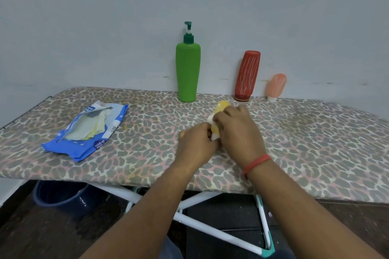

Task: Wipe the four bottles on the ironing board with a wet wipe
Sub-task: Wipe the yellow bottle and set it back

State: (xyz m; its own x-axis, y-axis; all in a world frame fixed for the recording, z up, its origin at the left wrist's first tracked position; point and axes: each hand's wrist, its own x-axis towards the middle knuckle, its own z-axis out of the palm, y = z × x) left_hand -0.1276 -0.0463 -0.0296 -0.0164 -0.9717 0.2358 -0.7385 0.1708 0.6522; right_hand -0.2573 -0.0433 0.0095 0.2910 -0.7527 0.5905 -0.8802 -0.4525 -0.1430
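Yellow bottle [222, 105], small, rounded, half-hidden by both hands' fingers [226, 116]

A plain pale grey-blue wall [105, 17] faces me; below, a dark floor [42, 237] and a dark blue bucket [61, 195].

Yellow bottle [221, 107] tilted, wipe-wrapped [211, 119]

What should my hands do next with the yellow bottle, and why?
Probably keep rubbing the wipe up the yellow bottle. The right hand covers its middle, the left hand holds its lower end, and the top still shows bare.
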